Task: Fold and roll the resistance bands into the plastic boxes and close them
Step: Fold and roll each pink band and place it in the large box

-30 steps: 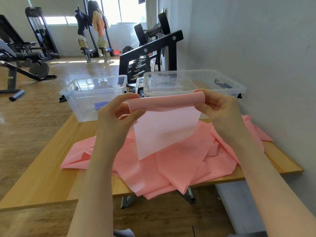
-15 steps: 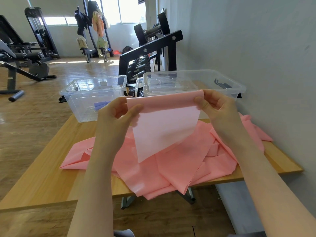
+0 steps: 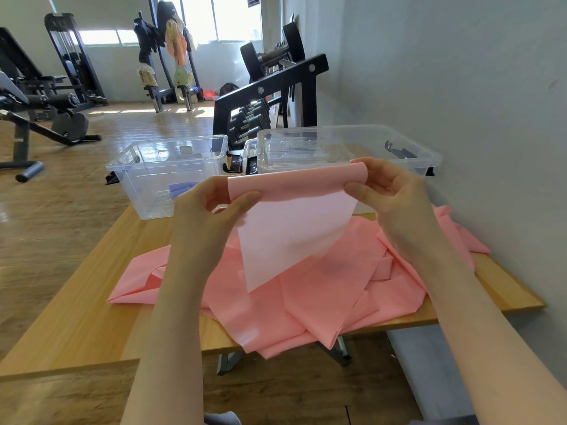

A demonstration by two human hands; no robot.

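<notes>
I hold a pink resistance band up above the table, its top edge curled over and its free end hanging down in a point. My left hand pinches the band's left top corner and my right hand pinches the right top corner. The rest of the pink band lies in a loose crumpled heap on the wooden table below. Two clear plastic boxes stand at the table's far edge: the left box is open with a small blue thing inside, the right box has lids lying in it.
A grey wall runs close along the right side. Behind the boxes stands a black dumbbell rack. Gym machines stand on the wooden floor at the far left. A grey bench pad sits below the table's right end.
The curled top of the band has loosened a little between my hands, and the hanging end has swung slightly. Both hands stay at nearly the same height.
</notes>
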